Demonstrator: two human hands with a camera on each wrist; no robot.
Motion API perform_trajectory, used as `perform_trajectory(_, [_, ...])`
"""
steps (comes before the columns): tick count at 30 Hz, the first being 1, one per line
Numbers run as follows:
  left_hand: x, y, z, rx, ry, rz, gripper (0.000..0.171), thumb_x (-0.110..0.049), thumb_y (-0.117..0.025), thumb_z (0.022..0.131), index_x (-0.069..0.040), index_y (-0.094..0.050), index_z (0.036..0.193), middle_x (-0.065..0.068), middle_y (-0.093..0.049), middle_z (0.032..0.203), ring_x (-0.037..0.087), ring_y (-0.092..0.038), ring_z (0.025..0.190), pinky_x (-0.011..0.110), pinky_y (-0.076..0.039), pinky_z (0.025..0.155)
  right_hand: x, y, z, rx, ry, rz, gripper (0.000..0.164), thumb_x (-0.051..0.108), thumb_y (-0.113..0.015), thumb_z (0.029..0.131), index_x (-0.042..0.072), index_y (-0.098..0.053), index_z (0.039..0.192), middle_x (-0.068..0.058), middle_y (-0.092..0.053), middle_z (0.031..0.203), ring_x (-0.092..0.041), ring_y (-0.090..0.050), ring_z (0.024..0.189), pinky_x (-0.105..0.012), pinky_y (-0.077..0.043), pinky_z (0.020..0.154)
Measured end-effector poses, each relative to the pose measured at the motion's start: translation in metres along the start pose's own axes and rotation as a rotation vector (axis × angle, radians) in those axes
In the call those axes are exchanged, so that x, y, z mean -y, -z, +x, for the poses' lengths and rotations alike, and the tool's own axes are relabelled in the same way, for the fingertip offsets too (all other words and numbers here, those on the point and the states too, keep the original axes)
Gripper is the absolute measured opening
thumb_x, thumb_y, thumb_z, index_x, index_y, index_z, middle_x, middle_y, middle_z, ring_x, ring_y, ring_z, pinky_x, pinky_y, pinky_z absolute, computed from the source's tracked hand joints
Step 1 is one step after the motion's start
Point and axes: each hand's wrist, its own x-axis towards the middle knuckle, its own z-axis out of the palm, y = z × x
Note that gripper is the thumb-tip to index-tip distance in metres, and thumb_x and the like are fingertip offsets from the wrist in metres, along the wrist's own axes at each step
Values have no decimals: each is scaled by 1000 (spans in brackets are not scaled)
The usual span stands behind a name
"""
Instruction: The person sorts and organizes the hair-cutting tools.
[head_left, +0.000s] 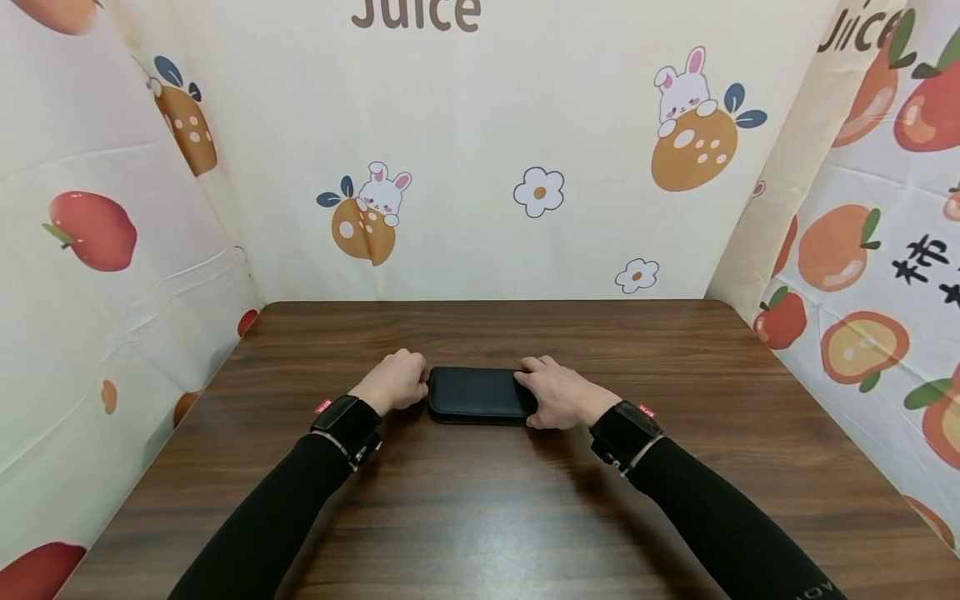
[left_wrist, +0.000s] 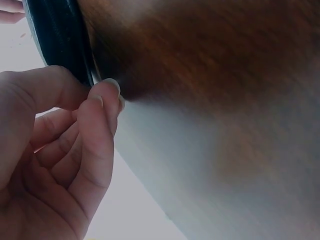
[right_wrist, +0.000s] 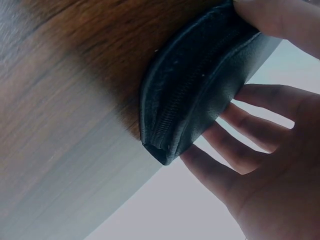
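Note:
A black zip wallet [head_left: 480,395] with rounded corners lies flat on the wooden table, between both hands. At its left end, my left hand [head_left: 397,381] pinches with thumb and bent fingertips; the left wrist view shows these fingertips right at the wallet's edge [left_wrist: 62,40], and what lies between them is hidden. My right hand [head_left: 558,392] holds the right end, thumb at the near edge and fingers spread over the top. The zipper [right_wrist: 172,107] runs along the wallet's curved side in the right wrist view, its teeth closed where visible.
The brown wooden table [head_left: 480,508] spreads around the wallet. Printed cloth walls with fruit and rabbits stand behind it [head_left: 465,233], at the left [head_left: 150,233] and at the right [head_left: 915,350]. Black bands sit on both wrists.

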Motion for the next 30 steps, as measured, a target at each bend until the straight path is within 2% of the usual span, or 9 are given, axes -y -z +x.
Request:
perform_trajectory(5, [1, -1, 1, 3, 8, -15, 26, 0, -60, 90, -11, -58, 67, -1, -47, 60, 15, -47, 53, 29, -36, 54, 0, 0, 0, -2, 6, 3, 74, 25, -82, 87, -3, -50, 147, -23, -39, 153, -40, -38, 140, -51, -47, 102])
perform_trajectory(12, [1, -2, 1, -19, 10, -17, 38, 1, -57, 92, -15, -39, 62, -2, -33, 57, 13, -35, 50, 29, -27, 54, 0, -1, 0, -4, 7, 4, 75, 25, -83, 86, -3, -50, 147, -23, -39, 154, -41, -38, 140, -52, -46, 103])
perform_trajectory(20, [2, -5, 4, -65, 30, -28, 32, 0, -59, 90, -14, -47, 64, -2, -36, 58, 14, -38, 51, 29, -30, 54, 0, -2, 0, 3, 5, 9, 75, 26, -82, 87, -2, -48, 149, -22, -37, 156, -40, -37, 141, -52, -45, 104])
perform_trajectory(24, [1, -4, 5, -74, 41, -41, 37, 1, -57, 89, -15, -38, 63, -2, -28, 59, 14, -31, 51, 30, -26, 54, -1, -1, 0, 8, 6, 10, 76, 26, -82, 88, -1, -47, 149, -22, -37, 156, -40, -36, 142, -52, -46, 103])
perform_trajectory(30, [-3, -3, 4, -67, 49, -30, 38, 2, -56, 89, -16, -36, 63, -3, -27, 59, 13, -31, 51, 29, -26, 55, -5, 0, 0, 6, 9, 20, 75, 24, -81, 88, -1, -47, 150, -21, -37, 156, -39, -36, 142, -53, -47, 101])
